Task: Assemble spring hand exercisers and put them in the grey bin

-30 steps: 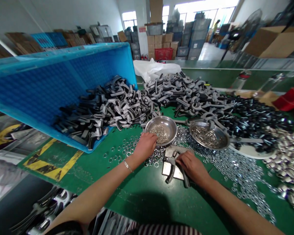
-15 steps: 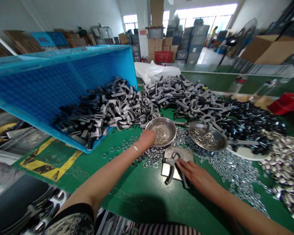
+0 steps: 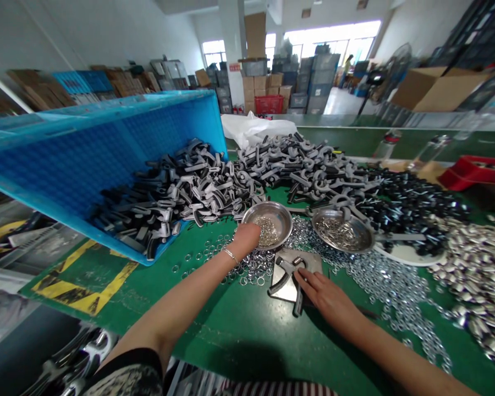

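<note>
My left hand (image 3: 247,240) reaches into a shallow steel bowl (image 3: 287,221) of tiny brass-coloured parts (image 3: 268,234). Its fingers are bunched at the pieces, and the fingertips are hidden. A grey hand tool (image 3: 286,268) with a curved hook-like jaw and spread black-gripped handles lies on a small metal plate (image 3: 315,264). My right hand (image 3: 325,297) has its fingers closed on this tool near the middle, pressing it to the plate. Behind the plate, a second steel bowl (image 3: 367,242) holds small metal pins (image 3: 338,231).
A tipped blue crate (image 3: 119,126) spills grey tool parts (image 3: 206,187) at the left. Loose rings (image 3: 251,269), small nut-like pieces (image 3: 379,291), black parts (image 3: 412,203) and shiny metal pieces (image 3: 474,275) cover the green table (image 3: 231,330). A red tray (image 3: 478,171) stands far right.
The tool on the plate has turned, its black-gripped handle now pointing further left. My left hand stays in the bowl. The whole view has shifted slightly.
</note>
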`<state>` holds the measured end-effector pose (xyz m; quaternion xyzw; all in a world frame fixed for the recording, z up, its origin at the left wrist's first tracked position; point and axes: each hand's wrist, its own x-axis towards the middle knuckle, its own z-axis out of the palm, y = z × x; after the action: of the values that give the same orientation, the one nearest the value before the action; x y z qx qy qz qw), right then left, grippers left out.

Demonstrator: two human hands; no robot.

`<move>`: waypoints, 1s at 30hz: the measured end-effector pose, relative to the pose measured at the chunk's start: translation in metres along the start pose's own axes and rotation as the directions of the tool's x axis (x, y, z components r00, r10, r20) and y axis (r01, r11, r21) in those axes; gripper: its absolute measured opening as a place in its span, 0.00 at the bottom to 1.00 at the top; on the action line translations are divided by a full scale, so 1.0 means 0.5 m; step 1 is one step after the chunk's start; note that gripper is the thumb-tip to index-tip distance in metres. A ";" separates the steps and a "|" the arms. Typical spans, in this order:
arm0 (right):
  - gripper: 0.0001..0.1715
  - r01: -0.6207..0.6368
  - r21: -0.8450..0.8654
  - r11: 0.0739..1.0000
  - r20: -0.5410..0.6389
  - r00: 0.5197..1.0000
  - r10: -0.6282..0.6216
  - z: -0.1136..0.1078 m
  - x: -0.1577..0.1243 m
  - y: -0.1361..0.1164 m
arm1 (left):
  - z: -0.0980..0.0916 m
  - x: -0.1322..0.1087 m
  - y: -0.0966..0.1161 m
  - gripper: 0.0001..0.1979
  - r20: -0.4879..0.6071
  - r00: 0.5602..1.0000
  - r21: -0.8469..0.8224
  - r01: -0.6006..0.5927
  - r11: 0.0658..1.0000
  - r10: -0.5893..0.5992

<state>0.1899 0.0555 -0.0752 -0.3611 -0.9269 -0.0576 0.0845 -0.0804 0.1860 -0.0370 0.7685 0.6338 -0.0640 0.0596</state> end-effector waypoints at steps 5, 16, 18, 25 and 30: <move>0.30 -0.067 0.121 0.990 -0.020 0.997 0.070 0.012 -0.009 -0.002 | -0.008 -0.010 -0.021 0.08 -0.122 0.992 -0.100 -0.002 0.995 -0.010; 0.11 -0.338 0.417 0.844 0.029 0.933 0.359 -0.002 0.053 0.007 | 0.095 -0.250 0.128 0.05 -0.368 0.922 -0.624 -0.341 0.703 0.121; 0.09 -0.359 0.416 0.835 0.018 0.922 0.387 0.001 0.071 0.009 | 0.105 -0.263 0.135 0.05 -0.358 0.930 -0.692 -0.324 0.646 0.083; 0.09 -0.362 0.490 0.793 -0.045 0.898 0.438 -0.001 0.059 0.020 | 0.103 -0.254 0.118 0.07 -0.243 0.966 -0.882 -0.181 0.434 -0.091; 0.12 -0.316 0.486 0.815 -0.084 0.911 0.403 0.002 0.044 0.012 | 0.114 -0.247 0.109 0.06 -0.221 0.963 -0.915 -0.149 0.374 -0.155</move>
<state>0.1781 0.0745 -0.0714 -0.4926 -0.8164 0.1488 0.2620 -0.0516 0.0465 -0.0711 0.6025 0.5635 0.4069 0.3924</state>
